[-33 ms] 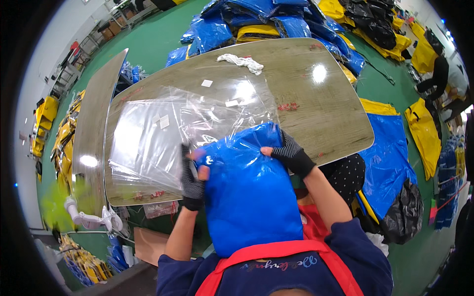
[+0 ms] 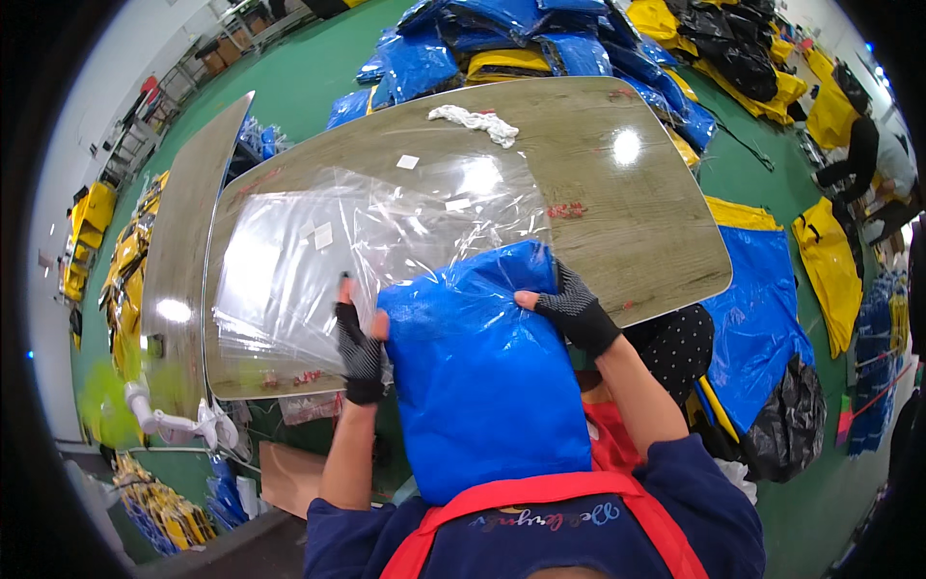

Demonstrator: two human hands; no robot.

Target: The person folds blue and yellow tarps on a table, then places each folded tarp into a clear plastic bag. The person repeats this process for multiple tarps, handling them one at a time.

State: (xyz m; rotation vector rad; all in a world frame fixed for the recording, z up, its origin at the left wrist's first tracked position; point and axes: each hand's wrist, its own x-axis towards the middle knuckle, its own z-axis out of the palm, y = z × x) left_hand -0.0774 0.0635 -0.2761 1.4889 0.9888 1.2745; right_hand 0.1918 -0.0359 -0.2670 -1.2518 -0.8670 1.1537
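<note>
A folded piece of blue, shiny sheet material (image 2: 487, 376) lies between my hands, from the table's near edge down to my lap. Its far end meets clear plastic bags (image 2: 289, 256) spread on the table; whether any film covers it I cannot tell. My right hand (image 2: 577, 314), in a black fingerless glove, grips the right edge near the far corner, thumb on top and fingers beneath. My left hand (image 2: 361, 352), gloved alike, is beside the left edge. Its fingers stretch out over the clear bags, and its thumb is close to the blue edge.
A wood-patterned table (image 2: 641, 227) bears a bunched white cloth (image 2: 475, 124) and small white paper squares (image 2: 408, 162). Blue packages (image 2: 420, 68) are piled beyond it. At right hang blue and yellow sheets (image 2: 757, 299). A white jointed arm (image 2: 183, 425) stands at left. Another person (image 2: 883, 169) bends at far right.
My left hand has shifted left off the blue material's edge, and its fingers have straightened. The blue material's far-left corner lies flatter. My right hand keeps its grip, slightly lower.
</note>
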